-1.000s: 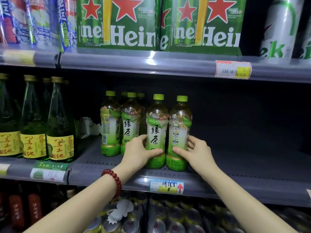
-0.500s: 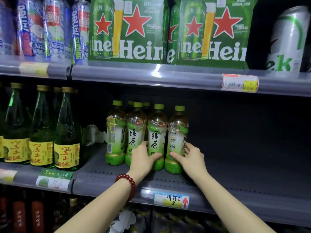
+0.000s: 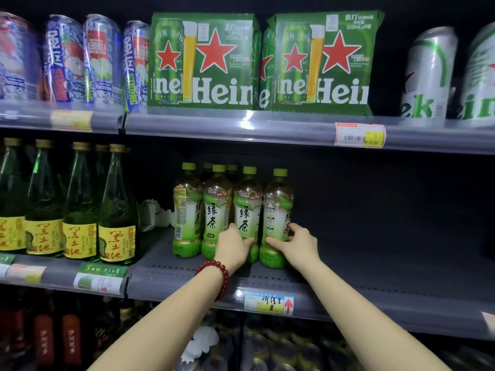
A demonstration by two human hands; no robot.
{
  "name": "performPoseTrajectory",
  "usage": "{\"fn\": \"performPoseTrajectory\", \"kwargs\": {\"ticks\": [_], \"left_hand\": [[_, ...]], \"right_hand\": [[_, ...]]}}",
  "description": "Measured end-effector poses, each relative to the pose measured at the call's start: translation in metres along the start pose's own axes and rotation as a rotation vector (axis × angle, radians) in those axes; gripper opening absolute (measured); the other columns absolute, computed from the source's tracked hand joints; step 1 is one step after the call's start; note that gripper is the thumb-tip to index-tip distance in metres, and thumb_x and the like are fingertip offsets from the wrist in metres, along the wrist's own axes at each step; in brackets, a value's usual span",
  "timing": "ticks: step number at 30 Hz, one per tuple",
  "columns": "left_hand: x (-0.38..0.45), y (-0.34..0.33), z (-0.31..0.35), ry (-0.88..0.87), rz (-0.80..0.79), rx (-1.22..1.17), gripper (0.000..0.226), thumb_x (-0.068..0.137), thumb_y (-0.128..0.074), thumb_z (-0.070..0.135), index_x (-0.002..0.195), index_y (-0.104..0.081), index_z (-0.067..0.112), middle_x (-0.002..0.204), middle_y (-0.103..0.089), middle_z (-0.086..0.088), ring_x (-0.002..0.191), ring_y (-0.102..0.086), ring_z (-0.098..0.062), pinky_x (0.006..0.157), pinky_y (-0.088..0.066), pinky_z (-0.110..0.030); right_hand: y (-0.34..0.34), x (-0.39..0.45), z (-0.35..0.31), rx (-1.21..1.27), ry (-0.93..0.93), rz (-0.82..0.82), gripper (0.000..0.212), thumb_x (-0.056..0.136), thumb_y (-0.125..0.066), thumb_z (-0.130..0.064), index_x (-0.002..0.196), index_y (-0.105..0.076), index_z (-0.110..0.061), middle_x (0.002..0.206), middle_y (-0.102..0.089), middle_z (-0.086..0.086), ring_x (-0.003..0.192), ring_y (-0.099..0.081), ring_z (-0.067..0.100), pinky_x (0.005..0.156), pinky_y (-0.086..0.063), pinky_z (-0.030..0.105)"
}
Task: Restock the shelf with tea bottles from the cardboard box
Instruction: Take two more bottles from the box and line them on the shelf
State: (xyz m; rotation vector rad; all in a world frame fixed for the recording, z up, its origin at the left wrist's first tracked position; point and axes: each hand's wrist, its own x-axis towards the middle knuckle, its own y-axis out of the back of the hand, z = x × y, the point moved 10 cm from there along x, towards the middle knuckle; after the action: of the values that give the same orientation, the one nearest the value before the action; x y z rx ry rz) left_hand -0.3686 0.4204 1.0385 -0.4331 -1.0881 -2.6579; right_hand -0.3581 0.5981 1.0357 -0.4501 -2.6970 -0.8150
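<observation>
Both hands are seating bottles on the shelf (image 3: 375,266): the left hand (image 3: 232,243) is clasping one bottle (image 3: 247,210); at its 3 o'clock the right hand (image 3: 297,243) is pinching another bottle (image 3: 277,207). Next, judging by this, they are letting go and fetching more; the box is out of view.

Grey metal store shelving (image 3: 401,266) stands against a dark back panel (image 3: 388,204), dimly lit. Green beer packs (image 3: 203,62) and tall cans (image 3: 426,73) line the upper shelf; green glass bottles (image 3: 117,207) with yellow labels stand on the left. Price tags (image 3: 360,135) sit on the shelf edges.
</observation>
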Motion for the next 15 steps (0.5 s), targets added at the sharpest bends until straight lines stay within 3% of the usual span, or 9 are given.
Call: {"fn": "performPoseTrajectory", "kwargs": {"ticks": [2,4,8,11,15], "left_hand": [[-0.001,0.005,0.002,-0.001,0.008,0.040,0.037,0.089,-0.062,0.026,0.113,-0.051,-0.001,0.102,-0.061,-0.014,0.087,-0.055,-0.022,0.071,-0.042,-0.025],[-0.002,0.010,0.003,-0.026,0.027,0.088,0.034,0.088,-0.064,0.027,0.107,-0.053,0.000,0.091,-0.057,-0.009,0.078,-0.051,-0.019,0.068,-0.043,-0.025],[-0.008,0.018,0.000,-0.101,0.040,0.128,0.038,0.084,-0.068,0.027,0.110,-0.056,0.003,0.102,-0.064,-0.012,0.087,-0.059,-0.022,0.077,-0.049,-0.029],[-0.016,0.028,-0.005,-0.157,0.033,0.115,0.049,0.082,-0.071,0.028,0.122,-0.056,0.004,0.118,-0.064,-0.013,0.108,-0.060,-0.025,0.091,-0.048,-0.030],[-0.023,0.046,-0.016,-0.174,0.053,0.143,0.049,0.080,-0.072,0.026,0.123,-0.058,0.006,0.118,-0.065,-0.012,0.110,-0.060,-0.024,0.092,-0.047,-0.029]], "right_hand": [[0.002,-0.001,-0.003,-0.050,-0.003,-0.015,0.070,0.073,-0.080,-0.038,0.132,-0.054,-0.009,0.123,-0.062,0.012,0.119,-0.055,0.028,0.094,-0.048,0.032],[0.007,-0.001,-0.006,-0.101,0.012,-0.017,0.051,0.074,-0.080,-0.034,0.116,-0.063,-0.011,0.112,-0.067,0.010,0.107,-0.062,0.026,0.084,-0.050,0.030],[0.014,-0.007,-0.013,-0.261,0.047,-0.028,0.037,0.073,-0.078,-0.037,0.094,-0.064,-0.010,0.091,-0.068,0.011,0.084,-0.065,0.024,0.073,-0.056,0.035],[0.016,-0.018,-0.025,-0.354,0.087,-0.031,0.040,0.075,-0.077,-0.040,0.091,-0.061,-0.006,0.085,-0.065,0.009,0.081,-0.065,0.026,0.073,-0.056,0.039],[0.007,-0.033,-0.044,-0.389,0.166,-0.082,0.045,0.078,-0.075,-0.041,0.103,-0.061,-0.007,0.096,-0.061,0.007,0.092,-0.062,0.026,0.080,-0.055,0.038]]}}
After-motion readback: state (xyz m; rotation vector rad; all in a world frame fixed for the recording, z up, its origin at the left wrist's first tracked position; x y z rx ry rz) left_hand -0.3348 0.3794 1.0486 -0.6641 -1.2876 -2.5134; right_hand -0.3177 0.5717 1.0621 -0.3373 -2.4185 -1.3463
